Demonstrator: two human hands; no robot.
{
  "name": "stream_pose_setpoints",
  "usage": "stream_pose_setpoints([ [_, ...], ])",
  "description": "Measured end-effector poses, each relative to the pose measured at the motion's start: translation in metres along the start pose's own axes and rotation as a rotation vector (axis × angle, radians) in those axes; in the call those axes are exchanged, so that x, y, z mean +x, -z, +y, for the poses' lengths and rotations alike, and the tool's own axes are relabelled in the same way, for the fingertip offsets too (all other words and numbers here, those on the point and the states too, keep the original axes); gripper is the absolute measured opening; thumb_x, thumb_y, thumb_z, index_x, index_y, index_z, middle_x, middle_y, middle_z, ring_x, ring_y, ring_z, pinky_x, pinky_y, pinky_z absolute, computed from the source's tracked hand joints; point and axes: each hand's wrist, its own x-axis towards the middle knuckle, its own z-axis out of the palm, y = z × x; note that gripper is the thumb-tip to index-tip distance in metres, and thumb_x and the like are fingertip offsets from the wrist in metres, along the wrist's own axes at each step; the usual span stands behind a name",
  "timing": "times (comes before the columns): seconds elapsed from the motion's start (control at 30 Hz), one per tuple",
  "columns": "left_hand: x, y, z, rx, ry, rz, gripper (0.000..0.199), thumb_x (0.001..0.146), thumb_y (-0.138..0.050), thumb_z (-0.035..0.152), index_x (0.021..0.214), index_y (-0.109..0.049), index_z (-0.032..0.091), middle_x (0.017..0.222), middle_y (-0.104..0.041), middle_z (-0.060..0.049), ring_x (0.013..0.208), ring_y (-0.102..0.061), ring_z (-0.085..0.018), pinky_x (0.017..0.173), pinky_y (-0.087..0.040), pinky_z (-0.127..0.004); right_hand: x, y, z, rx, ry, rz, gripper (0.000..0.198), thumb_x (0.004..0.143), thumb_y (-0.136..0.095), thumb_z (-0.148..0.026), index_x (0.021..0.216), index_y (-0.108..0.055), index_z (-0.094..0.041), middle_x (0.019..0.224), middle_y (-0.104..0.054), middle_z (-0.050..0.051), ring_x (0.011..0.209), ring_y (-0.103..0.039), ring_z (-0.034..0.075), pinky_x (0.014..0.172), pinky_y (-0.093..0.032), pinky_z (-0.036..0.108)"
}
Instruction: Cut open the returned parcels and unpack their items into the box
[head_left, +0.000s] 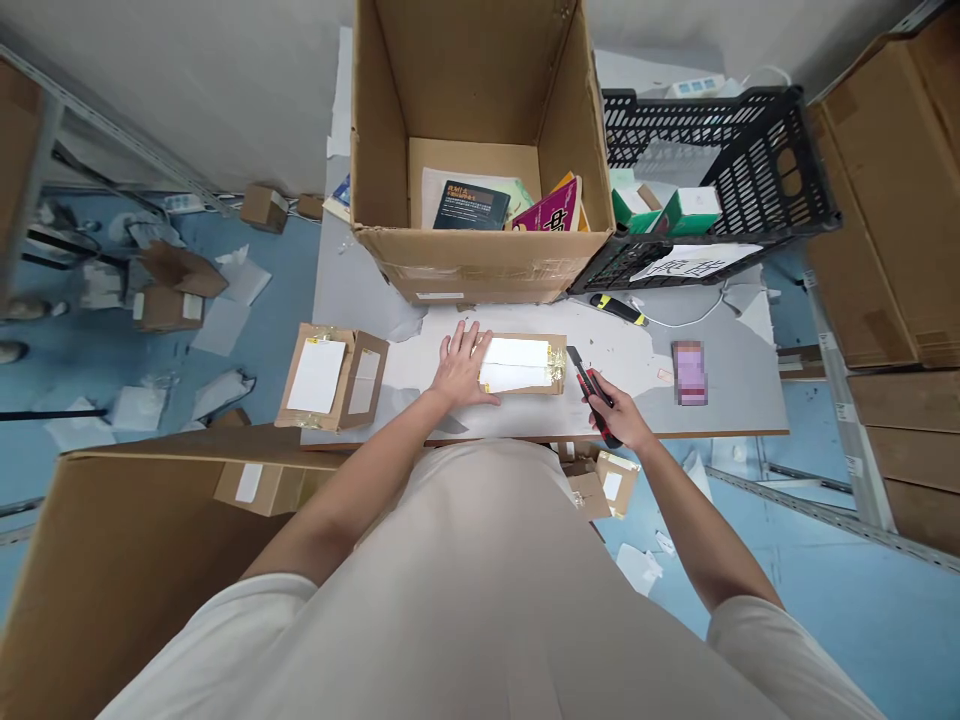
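A small flat cardboard box (555, 345) lies on the table in front of me, with a white label (517, 362) and shiny tape on its right end. My left hand (459, 370) rests on the box's left end, fingers spread. In my right hand (615, 410) is a red and black box cutter (596, 395), its dark blade pointing at the taped end of the box, a short way off. To the left stands another taped cardboard box (364, 378) with a white label on it.
A large open carton (480, 265) holding several books stands at the back. Right of it is a black plastic crate (780, 160) with green boxes. A yellow-black tool (619, 308) and a phone-like pink object (690, 372) lie on the table (735, 415). A big carton (97, 560) stands lower left.
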Motion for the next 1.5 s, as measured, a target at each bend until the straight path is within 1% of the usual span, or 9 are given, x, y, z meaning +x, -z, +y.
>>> stream_pose_setpoints([
  [0.2, 0.013, -0.006, -0.009, -0.098, -0.085, 0.0, 0.126, 0.041, -0.079, 0.066, 0.142, -0.031, 0.008, 0.141, -0.036, -0.023, 0.136, -0.021, -0.045, 0.113, -0.019, -0.058, 0.01, 0.005, -0.001, 0.036, -0.009, -0.078, 0.078, 0.079, -0.064, -0.048, 0.147, -0.033, -0.027, 0.082, -0.059, -0.001, 0.049, -0.054, 0.008, 0.045, -0.048, 0.025],
  [0.4, 0.015, -0.006, -0.006, -0.12, 0.011, 0.041, 0.123, 0.041, -0.081, 0.059, 0.141, -0.032, 0.009, 0.139, -0.036, -0.022, 0.132, -0.024, -0.045, 0.111, -0.025, -0.059, 0.01, 0.02, -0.018, -0.176, -0.028, -0.135, 0.069, 0.084, -0.059, -0.04, 0.147, -0.034, -0.026, 0.074, -0.057, -0.002, 0.044, -0.05, 0.007, 0.039, -0.042, 0.02],
  [0.63, 0.015, -0.008, -0.007, -0.142, -0.02, 0.042, 0.121, 0.041, -0.08, 0.06, 0.142, -0.032, 0.01, 0.137, -0.036, -0.022, 0.131, -0.025, -0.045, 0.111, -0.025, -0.06, 0.005, 0.014, -0.042, -0.489, -0.048, -0.074, 0.059, 0.088, -0.05, -0.025, 0.146, -0.037, -0.027, 0.072, -0.057, -0.001, 0.04, -0.047, 0.006, 0.038, -0.045, 0.019],
  [0.8, 0.014, -0.009, -0.006, -0.137, 0.008, 0.064, 0.122, 0.039, -0.081, 0.059, 0.141, -0.033, 0.011, 0.136, -0.035, -0.021, 0.13, -0.026, -0.044, 0.111, -0.025, -0.058, -0.003, 0.021, -0.053, -0.56, -0.024, -0.146, 0.06, 0.087, -0.054, -0.023, 0.145, -0.038, -0.028, 0.07, -0.059, -0.002, 0.039, -0.049, 0.006, 0.038, -0.044, 0.019],
  [0.93, 0.015, -0.008, -0.006, -0.156, 0.013, 0.06, 0.122, 0.039, -0.081, 0.058, 0.141, -0.033, 0.012, 0.136, -0.036, -0.02, 0.129, -0.028, -0.044, 0.111, -0.025, -0.058, -0.011, 0.03, -0.049, -0.53, -0.014, -0.15, 0.059, 0.083, -0.059, -0.025, 0.14, -0.047, -0.027, 0.065, -0.061, -0.002, 0.038, -0.049, 0.008, 0.037, -0.042, 0.021],
  [1.13, 0.015, -0.008, -0.005, -0.16, 0.016, 0.061, 0.122, 0.04, -0.082, 0.056, 0.142, -0.031, 0.012, 0.137, -0.035, -0.02, 0.13, -0.026, -0.044, 0.112, -0.023, -0.057, -0.031, 0.021, -0.029, -0.459, -0.02, -0.15, 0.057, 0.08, -0.061, -0.028, 0.137, -0.052, -0.028, 0.062, -0.061, -0.002, 0.037, -0.047, 0.01, 0.037, -0.04, 0.024],
  [1.33, 0.013, -0.008, -0.006, -0.172, 0.002, 0.051, 0.126, 0.038, -0.083, 0.059, 0.142, -0.031, 0.008, 0.139, -0.034, -0.022, 0.132, -0.023, -0.045, 0.112, -0.024, -0.056, -0.049, 0.03, -0.021, -0.482, 0.032, 0.05, 0.06, 0.083, -0.057, -0.036, 0.141, -0.045, -0.028, 0.07, -0.065, -0.001, 0.043, -0.053, 0.01, 0.046, -0.048, 0.028],
  [1.4, 0.013, -0.007, -0.007, -0.167, 0.005, 0.039, 0.129, 0.037, -0.083, 0.062, 0.142, -0.031, 0.008, 0.14, -0.033, -0.023, 0.133, -0.022, -0.046, 0.112, -0.023, -0.057, -0.046, 0.026, -0.017, -0.347, 0.06, 0.163, 0.067, 0.082, -0.058, -0.043, 0.144, -0.039, -0.027, 0.079, -0.067, 0.001, 0.048, -0.057, 0.011, 0.049, -0.052, 0.029],
  [1.5, 0.013, -0.007, -0.006, -0.146, 0.017, 0.017, 0.133, 0.035, -0.081, 0.066, 0.143, -0.029, 0.007, 0.143, -0.031, -0.024, 0.134, -0.02, -0.046, 0.112, -0.023, -0.057, -0.032, -0.003, -0.01, -0.022, 0.09, 0.293, 0.077, 0.076, -0.062, -0.054, 0.142, -0.036, -0.024, 0.095, -0.067, 0.004, 0.054, -0.061, 0.012, 0.049, -0.054, 0.029],
])
